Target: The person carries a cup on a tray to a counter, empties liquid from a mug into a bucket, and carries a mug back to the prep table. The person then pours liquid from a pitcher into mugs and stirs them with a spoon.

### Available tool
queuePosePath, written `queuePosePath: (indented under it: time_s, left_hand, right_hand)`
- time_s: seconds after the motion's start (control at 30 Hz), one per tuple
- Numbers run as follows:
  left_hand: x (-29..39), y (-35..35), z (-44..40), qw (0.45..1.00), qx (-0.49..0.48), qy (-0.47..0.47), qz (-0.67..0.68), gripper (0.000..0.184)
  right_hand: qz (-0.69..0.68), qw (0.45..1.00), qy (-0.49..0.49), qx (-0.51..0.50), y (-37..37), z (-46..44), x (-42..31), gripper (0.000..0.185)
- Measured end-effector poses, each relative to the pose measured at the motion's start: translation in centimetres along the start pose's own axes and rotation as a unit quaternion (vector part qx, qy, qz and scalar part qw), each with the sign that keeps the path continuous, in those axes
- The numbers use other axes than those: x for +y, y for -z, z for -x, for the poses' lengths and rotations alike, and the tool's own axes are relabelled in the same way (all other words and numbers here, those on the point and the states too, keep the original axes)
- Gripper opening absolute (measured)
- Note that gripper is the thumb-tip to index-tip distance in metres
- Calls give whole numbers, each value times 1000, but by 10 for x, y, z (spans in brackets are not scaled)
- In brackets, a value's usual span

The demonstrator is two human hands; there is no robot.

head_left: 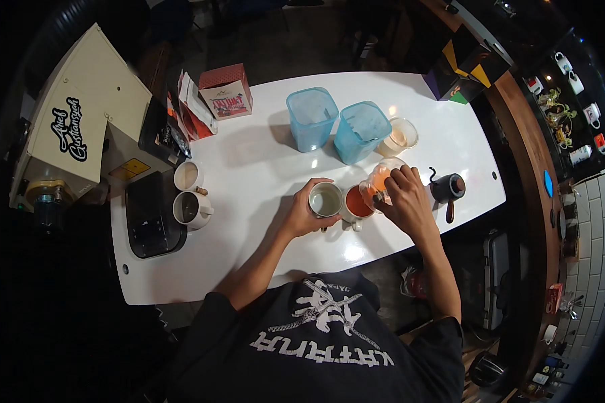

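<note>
My left hand (304,213) is wrapped around a pale mug (326,199) that stands near the front of the white table and has a pale inside. Right beside it, a second mug (359,201) holds red-orange liquid. My right hand (408,198) grips a clear cup (376,183) with orange liquid in it, tilted over the rim of that second mug. Whether liquid is flowing between them I cannot tell. Two blue translucent pitchers (312,117) stand behind the mugs, with a clear glass (400,137) of cream-coloured content next to them.
A small dark kettle (448,188) with a wooden handle stands right of my right hand. Two more mugs (193,209) sit at the left by a black tray (154,221) and a cream grinder machine (81,114). A red-and-white box (227,94) and bags are behind them.
</note>
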State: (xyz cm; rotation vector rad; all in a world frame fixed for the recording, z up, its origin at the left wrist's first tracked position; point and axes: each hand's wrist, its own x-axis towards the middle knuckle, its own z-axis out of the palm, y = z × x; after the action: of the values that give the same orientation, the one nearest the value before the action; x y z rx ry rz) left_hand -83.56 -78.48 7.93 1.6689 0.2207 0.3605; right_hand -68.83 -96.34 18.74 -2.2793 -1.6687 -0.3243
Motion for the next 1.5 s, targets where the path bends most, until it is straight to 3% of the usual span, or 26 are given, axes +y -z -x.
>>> queuePosePath:
  time_s: [0.23,0.3,0.37,0.43,0.57,0.73,0.93,1.17,1.27,1.33,1.43,1.5]
  left_hand:
    - [2,0,0,1000,-1,1,2,65]
    - [1,0,0,999,-7,27,20,65]
    - [-6,-1,-1,1000,0,-27,0,64]
    - [-6,-1,-2,999,3,-42,-10,64]
    - [-10,0,-4,998,-3,-62,-15,64]
    - [-6,-1,-4,999,-7,-44,-3,64]
    - [5,1,-3,998,7,-39,-47,67]
    - [11,-1,-1,999,23,-18,-15,73]
    - [-5,3,-1,997,2,-31,-68,71]
    - [-12,4,-3,980,-12,-110,-164,78]
    - [-16,3,-1,995,-15,-43,-85,90]
    - [-29,4,1,990,-7,-67,-123,96]
  right_hand:
    - [-16,999,-23,45,6,-3,2,27]
    - [-83,984,-152,40,9,-2,5,28]
    - [-94,979,-149,102,10,-7,7,24]
    - [-160,951,-241,111,14,-9,6,26]
    - [-171,949,-244,103,16,-14,-2,30]
    - [-169,959,-213,77,11,-21,-22,27]
    - [-103,993,-4,50,-2,-31,-39,26]
    - [-2,998,64,27,-11,-38,-52,20]
    - [65,991,115,23,-11,-40,-56,20]
    - [68,991,117,4,-11,-40,-60,21]
    - [78,990,117,-28,-11,-40,-64,23]
    - [87,987,133,-17,-15,-40,-64,22]
